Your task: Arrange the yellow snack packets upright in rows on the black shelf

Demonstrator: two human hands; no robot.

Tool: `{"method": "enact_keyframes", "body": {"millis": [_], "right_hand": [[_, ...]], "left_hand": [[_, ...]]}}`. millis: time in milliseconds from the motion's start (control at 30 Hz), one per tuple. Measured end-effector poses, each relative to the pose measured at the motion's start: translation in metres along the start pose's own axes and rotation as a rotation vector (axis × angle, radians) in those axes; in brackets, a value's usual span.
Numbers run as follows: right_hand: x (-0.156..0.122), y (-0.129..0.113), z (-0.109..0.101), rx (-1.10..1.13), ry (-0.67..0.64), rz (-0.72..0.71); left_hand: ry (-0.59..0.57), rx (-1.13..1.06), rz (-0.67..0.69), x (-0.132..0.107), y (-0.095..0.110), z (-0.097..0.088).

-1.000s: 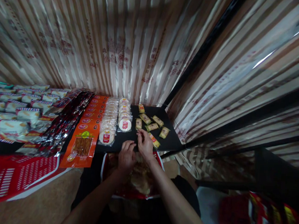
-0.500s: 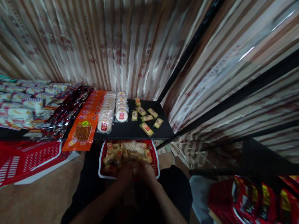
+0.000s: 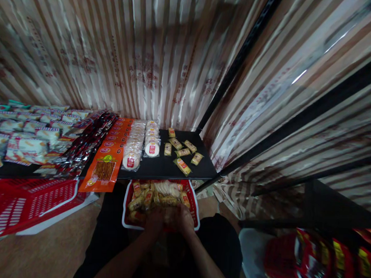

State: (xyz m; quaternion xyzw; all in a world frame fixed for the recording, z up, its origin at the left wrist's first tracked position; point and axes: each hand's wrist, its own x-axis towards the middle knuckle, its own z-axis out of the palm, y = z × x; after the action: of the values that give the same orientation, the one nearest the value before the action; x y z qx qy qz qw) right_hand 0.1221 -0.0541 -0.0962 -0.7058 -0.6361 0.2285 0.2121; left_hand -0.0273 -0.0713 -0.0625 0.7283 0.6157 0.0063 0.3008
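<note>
Both my hands reach into the near side of a red basket [image 3: 125,212] with a white rim, which sits between my knees. My left hand [image 3: 154,221] is low among the wrapped snacks, its fingers dark and blurred. Beside it, my right hand [image 3: 183,218] touches the packets near the basket's right side; its fingertips are hard to make out. Yellow-wrapped snack bars [image 3: 148,197] and a row of round white crackers [image 3: 167,189] fill the basket. On the black shelf [image 3: 159,169] above lie several loose yellow snack bars [image 3: 182,166].
Left along the shelf lie packed crackers [image 3: 131,161], orange snack packets [image 3: 101,172], dark shiny packets [image 3: 87,139] and white bread packets [image 3: 27,148]. A red basket [image 3: 13,205] stands below left. Black shelf posts [image 3: 238,63] rise at right, with red packets [image 3: 318,255] lower right.
The view has shifted slightly, so the shelf and basket appear lower. My hands have moved a little within the basket, the right one drawing slightly apart from the left.
</note>
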Motion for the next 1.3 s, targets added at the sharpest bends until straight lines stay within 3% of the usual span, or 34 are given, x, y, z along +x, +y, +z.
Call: {"method": "enact_keyframes", "body": {"millis": [100,233,333,400,533,700,900,1067,1200,1300], "right_hand": [[0.009,-0.008,0.000,0.043,-0.024,-0.009],[0.017,-0.031,-0.003,0.269,-0.122,-0.153],[0.019,-0.048,-0.004,0.393,-0.201,-0.218],[0.020,-0.056,-0.004,0.456,-0.187,-0.244],[0.019,-0.065,-0.012,0.537,-0.055,-0.129],[0.010,-0.067,-0.028,0.583,-0.275,-0.051],[0.002,-0.074,-0.035,0.661,-0.271,-0.025],[0.002,-0.085,-0.038,0.731,-0.244,0.061],[0.000,-0.087,-0.034,0.749,-0.193,0.136],[-0.002,-0.085,-0.025,0.774,-0.176,0.157]], "left_hand": [[0.024,0.040,0.035,0.001,-0.001,0.004],[0.008,0.038,0.014,0.001,-0.003,0.001],[0.026,-0.036,-0.024,-0.002,-0.008,-0.005],[0.060,-0.131,-0.030,-0.004,-0.013,-0.011],[0.179,-0.308,-0.054,-0.007,-0.023,-0.026],[0.346,-0.486,-0.099,-0.004,-0.033,-0.049],[0.331,-0.597,-0.155,0.001,-0.032,-0.068],[0.330,-0.822,-0.149,-0.002,-0.032,-0.079],[0.323,-1.063,-0.183,-0.007,-0.032,-0.074],[0.340,-1.232,-0.122,-0.008,-0.031,-0.064]]}}
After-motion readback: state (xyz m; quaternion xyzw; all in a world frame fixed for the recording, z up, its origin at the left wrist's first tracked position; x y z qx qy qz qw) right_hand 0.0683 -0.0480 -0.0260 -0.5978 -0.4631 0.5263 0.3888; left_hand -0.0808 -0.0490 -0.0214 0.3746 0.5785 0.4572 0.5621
